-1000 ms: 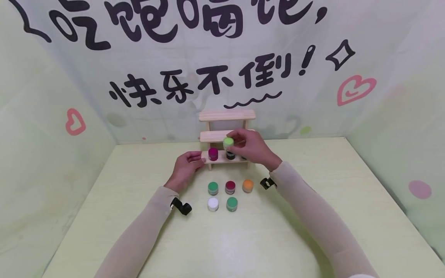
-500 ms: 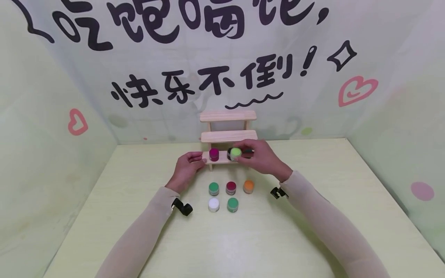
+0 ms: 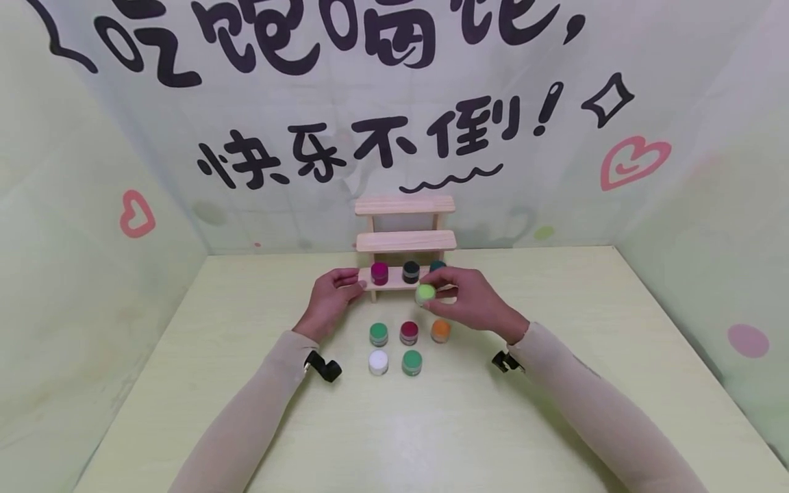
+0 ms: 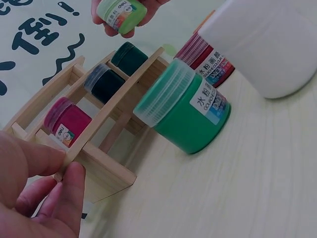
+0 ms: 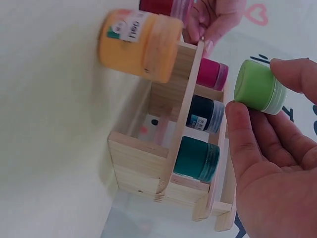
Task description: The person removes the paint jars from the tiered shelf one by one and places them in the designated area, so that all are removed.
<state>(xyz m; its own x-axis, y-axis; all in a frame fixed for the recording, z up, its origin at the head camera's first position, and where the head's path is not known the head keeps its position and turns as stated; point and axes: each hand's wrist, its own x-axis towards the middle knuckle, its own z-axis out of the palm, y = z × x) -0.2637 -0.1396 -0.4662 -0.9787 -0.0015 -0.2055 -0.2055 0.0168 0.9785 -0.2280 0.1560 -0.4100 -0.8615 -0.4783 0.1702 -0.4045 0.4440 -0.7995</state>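
My left hand (image 3: 331, 301) pinches the left end of the lowest step of a small wooden tiered rack (image 3: 405, 241). In my right hand (image 3: 471, 299) a light green paint jar (image 3: 425, 294) is held between thumb and fingers, in front of the lowest step. On that step stand a magenta paint jar (image 4: 67, 122), a black paint jar (image 3: 411, 272) and a dark teal paint jar (image 5: 196, 158). The right wrist view shows the light green jar tilted, gripped around its sides. The right hand partly hides the teal jar in the head view.
On the table before the rack stand two green jars (image 3: 379, 334), a dark red jar (image 3: 409, 333), an orange jar (image 3: 440, 331) and a white jar (image 3: 379, 362). A printed cloth backdrop (image 3: 296, 226) rises behind the rack.
My right hand has brought the light green jar from above the black jar down, right and toward me, off the lowest step. The left hand keeps its hold on the rack.
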